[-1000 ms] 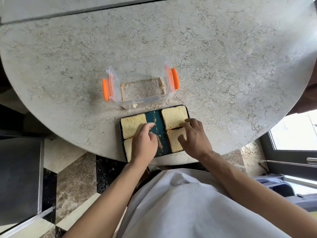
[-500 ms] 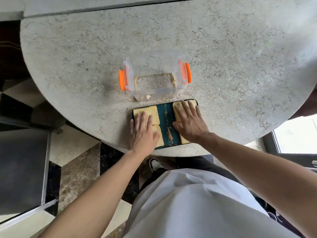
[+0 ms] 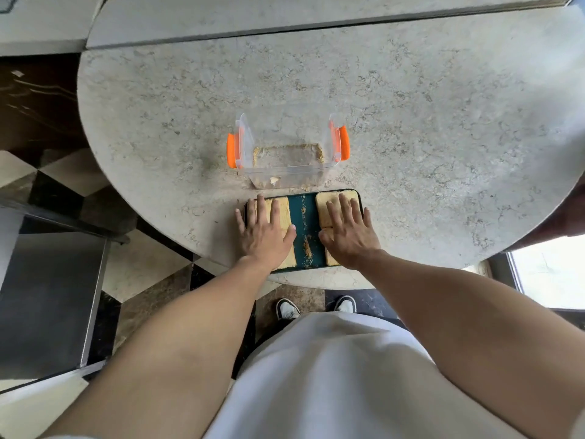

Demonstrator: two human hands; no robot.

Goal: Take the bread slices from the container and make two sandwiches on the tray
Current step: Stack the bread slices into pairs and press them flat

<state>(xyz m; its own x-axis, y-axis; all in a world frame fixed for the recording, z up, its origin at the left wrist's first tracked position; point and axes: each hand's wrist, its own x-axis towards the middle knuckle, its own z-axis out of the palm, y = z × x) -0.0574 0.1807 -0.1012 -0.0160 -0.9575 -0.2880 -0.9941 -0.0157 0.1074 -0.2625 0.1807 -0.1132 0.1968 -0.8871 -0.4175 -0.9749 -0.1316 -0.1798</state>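
both hands, left hand (image 3: pixel 264 237) and right hand (image 3: pixel 348 237), fingers spread flat, are pressing bread (image 3: pixel 332 201) on the tray (image 3: pixel 305 217); overpressing is risking crushed slices.

Both flat hands, left hand (image 3: pixel 264 234) and right hand (image 3: pixel 348 237), hide most of the bread slices (image 3: pixel 337 199); the table (image 3: pixel 411 122) runs off frame right.

container (image 3: pixel 286 160) crowds tray's (image 3: pixel 305 217) far edge, table (image 3: pixel 443 137) open elsewhere

A round marble table (image 3: pixel 411 122) stands over checkered floor tiles (image 3: pixel 139 274), with two sneakers (image 3: pixel 288 308) below.
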